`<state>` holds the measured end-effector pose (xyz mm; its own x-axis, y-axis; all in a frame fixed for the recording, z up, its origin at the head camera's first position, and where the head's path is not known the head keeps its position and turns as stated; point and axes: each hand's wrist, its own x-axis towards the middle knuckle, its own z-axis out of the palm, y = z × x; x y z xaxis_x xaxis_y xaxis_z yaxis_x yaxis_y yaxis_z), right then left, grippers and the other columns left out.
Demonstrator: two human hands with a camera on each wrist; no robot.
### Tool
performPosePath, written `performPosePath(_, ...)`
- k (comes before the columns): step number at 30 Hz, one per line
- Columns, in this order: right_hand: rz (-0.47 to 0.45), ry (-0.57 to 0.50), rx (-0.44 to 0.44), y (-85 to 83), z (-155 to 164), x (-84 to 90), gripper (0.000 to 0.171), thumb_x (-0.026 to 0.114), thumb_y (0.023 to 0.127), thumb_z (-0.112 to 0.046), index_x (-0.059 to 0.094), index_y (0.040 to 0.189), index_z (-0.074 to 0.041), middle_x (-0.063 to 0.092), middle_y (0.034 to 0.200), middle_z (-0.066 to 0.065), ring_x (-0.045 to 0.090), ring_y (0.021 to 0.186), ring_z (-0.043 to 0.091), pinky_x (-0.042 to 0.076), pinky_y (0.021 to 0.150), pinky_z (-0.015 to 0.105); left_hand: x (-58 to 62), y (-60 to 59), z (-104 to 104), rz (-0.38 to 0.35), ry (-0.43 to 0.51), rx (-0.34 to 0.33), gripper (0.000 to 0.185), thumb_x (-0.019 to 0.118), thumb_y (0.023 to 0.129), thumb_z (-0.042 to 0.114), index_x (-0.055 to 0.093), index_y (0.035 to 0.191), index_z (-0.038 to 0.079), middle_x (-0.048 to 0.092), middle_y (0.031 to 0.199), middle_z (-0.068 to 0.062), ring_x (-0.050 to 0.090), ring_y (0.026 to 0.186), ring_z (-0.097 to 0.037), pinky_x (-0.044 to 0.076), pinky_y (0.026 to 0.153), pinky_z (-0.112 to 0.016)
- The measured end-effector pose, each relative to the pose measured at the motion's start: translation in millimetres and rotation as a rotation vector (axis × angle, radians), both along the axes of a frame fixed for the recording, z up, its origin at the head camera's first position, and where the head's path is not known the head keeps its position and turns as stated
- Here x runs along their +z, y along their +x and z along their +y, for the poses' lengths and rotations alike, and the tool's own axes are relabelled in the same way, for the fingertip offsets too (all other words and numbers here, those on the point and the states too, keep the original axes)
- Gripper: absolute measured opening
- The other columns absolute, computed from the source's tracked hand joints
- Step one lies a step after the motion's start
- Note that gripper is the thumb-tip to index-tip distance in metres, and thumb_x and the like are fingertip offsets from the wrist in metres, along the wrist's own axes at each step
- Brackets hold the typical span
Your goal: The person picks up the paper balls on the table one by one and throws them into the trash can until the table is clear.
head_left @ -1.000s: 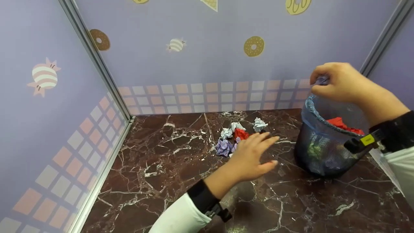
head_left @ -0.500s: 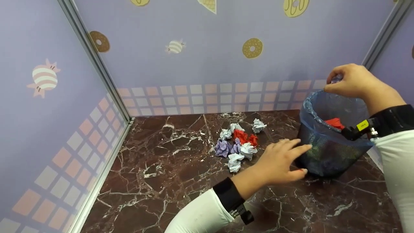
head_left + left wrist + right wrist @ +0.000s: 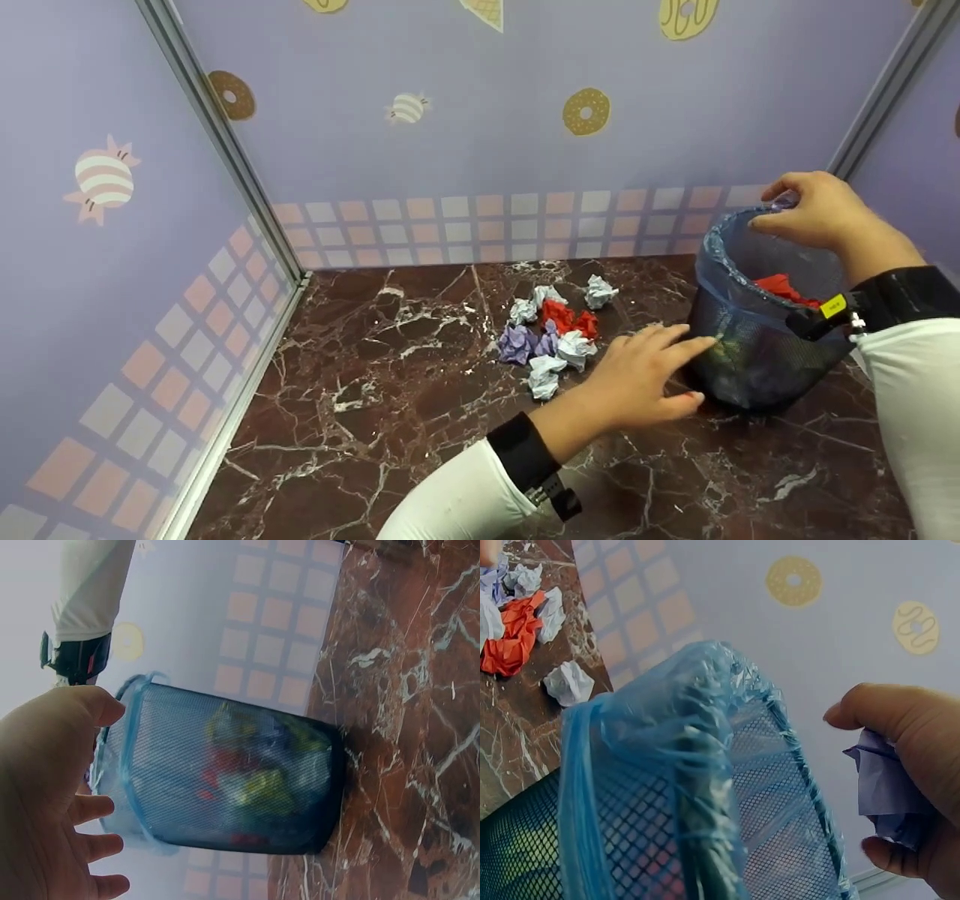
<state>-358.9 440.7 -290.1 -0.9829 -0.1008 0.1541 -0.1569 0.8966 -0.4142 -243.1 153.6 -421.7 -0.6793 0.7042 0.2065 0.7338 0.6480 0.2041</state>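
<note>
From the head camera we're partway through the cleanup: the bin (image 3: 757,330) already has crumpled paper inside, but a bunch of paper balls (image 3: 551,330) sits on the table (image 3: 375,420) just left of our left hand (image 3: 637,375). That hand is flat with fingers straight against the bin's side. Our right hand (image 3: 814,210) hovers over the rim.

Left wrist view: fingers spread, holding nothing, bin (image 3: 225,772) right beside them.

Right wrist view: the right hand (image 3: 907,765) pinches a purple paper wad (image 3: 885,787) above the bin's blue liner (image 3: 667,765).

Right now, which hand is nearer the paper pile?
Left. The left hand lies just right of the paper pile, between it and the bin; the right hand is above the bin's far rim.
</note>
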Motion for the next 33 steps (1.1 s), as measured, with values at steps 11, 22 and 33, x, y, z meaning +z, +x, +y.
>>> performPosePath(11, 0.020, -0.068, 0.042, 10.3, -6.3, -1.8, 0.081, 0.070, 0.085, -0.050, 0.040, 0.146, -0.007, 0.026, 0.151, 0.030, 0.021, 0.137, 0.053, 0.023, 0.102, 0.072, 2.5, -27.0, -34.0, -0.020, 0.054, 0.083, 0.073, 0.053, 0.092, 0.057, 0.015, 0.152, 0.045, 0.017, 0.160, 0.010, 0.026, 0.145, -0.020, 0.030, 0.114, -0.049)
performPosePath(22, 0.188, -0.056, 0.193, 31.6, -56.5, -20.9, 0.065, 0.076, 0.080, -0.048, 0.056, 0.134, -0.015, 0.042, 0.146, 0.017, 0.033, 0.135, 0.045, 0.024, 0.106, 0.069, -12.5, -76.2, -90.0, -0.032, 0.030, 0.231, 0.070, 0.057, 0.090, 0.054, 0.028, 0.152, 0.039, 0.031, 0.157, 0.000, 0.035, 0.140, -0.026, 0.034, 0.108, -0.058)
performPosePath(33, 0.275, 0.022, 0.395, 71.7, -136.7, -85.2, 0.057, 0.078, 0.078, -0.046, 0.060, 0.128, -0.026, 0.043, 0.147, 0.001, 0.034, 0.136, 0.030, 0.024, 0.111, 0.061, -60.7, -118.9, -122.3, -0.099, 0.002, 0.386, 0.058, 0.066, 0.082, 0.041, 0.055, 0.137, 0.028, 0.054, 0.132, -0.002, 0.052, 0.116, -0.030, 0.049, 0.088, -0.053)
